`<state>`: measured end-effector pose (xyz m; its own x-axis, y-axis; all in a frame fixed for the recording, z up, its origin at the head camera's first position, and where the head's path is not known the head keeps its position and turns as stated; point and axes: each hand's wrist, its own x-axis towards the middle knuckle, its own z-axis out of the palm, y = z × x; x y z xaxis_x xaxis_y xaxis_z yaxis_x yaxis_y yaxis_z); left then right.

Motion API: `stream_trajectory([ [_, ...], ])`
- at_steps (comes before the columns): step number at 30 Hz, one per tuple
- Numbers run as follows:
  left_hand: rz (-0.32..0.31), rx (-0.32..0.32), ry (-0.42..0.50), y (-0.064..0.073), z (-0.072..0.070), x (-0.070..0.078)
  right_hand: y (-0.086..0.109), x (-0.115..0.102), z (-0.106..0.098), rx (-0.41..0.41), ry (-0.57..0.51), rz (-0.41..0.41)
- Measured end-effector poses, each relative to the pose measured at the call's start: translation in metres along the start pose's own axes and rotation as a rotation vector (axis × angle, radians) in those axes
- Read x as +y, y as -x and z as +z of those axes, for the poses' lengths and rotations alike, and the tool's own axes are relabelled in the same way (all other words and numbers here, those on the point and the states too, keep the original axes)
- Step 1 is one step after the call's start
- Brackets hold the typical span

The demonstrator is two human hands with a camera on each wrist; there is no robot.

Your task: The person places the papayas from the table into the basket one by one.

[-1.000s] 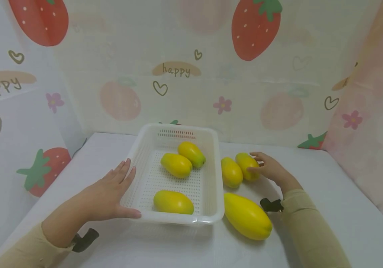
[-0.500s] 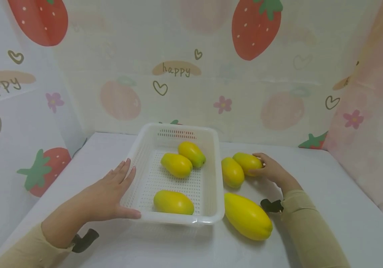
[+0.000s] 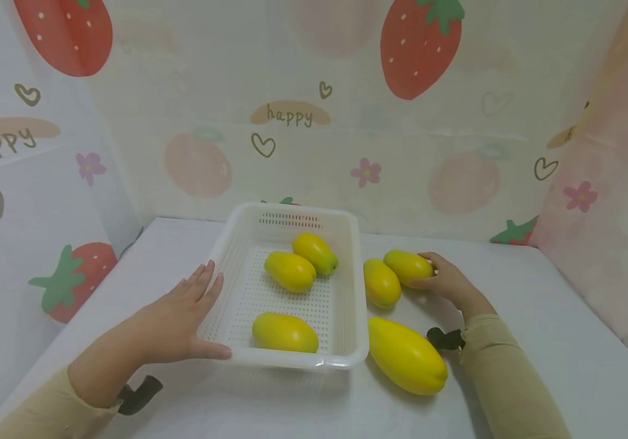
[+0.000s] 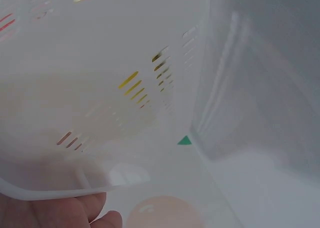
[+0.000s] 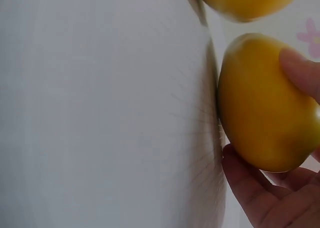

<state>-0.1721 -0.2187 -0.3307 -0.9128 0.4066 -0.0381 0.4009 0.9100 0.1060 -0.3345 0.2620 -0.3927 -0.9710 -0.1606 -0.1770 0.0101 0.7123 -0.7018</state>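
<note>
My right hand [image 3: 448, 280] grips the right end of a small yellow papaya [image 3: 406, 267], thumb on one side and fingers round the other. In the right wrist view this papaya [image 5: 267, 103] lies against the white tabletop. A second small papaya [image 3: 381, 283] sits just left of it, beside the white plastic basket [image 3: 362, 305]. My left hand [image 3: 174, 320] rests with spread, straight fingers at the basket's left rim, thumb at the near corner. In the left wrist view, fingers [image 4: 60, 213] show along the basket rim [image 4: 50, 194]. Three papayas lie inside the basket.
A larger yellow papaya [image 3: 408, 356] lies on the white table [image 3: 544, 305] right of the basket's near corner. Behind stands a cloth backdrop [image 3: 325, 158] printed with strawberries, and similar cloth panels rise at both sides.
My right hand has closed round the small papaya, which has turned to lie more sideways. The neighbouring papaya has shifted slightly. The left hand and basket stay put.
</note>
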Motion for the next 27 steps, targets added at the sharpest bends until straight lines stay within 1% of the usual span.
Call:
stream_trajectory([
  [9, -0.002, -0.006, 0.003, 0.0, -0.001, 0.001, 0.003, -0.002, -0.003, 0.002, 0.027, -0.004],
  [16, -0.015, -0.008, 0.0, -0.001, 0.001, 0.0, 0.004, -0.001, -0.012, 0.016, 0.044, -0.047],
  [22, -0.021, -0.014, 0.005, -0.002, 0.002, 0.0, 0.008, -0.008, -0.021, 0.018, 0.062, -0.05],
  [27, -0.018, -0.018, 0.001, -0.002, 0.002, 0.0, 0.013, -0.015, -0.03, 0.035, 0.056, -0.08],
])
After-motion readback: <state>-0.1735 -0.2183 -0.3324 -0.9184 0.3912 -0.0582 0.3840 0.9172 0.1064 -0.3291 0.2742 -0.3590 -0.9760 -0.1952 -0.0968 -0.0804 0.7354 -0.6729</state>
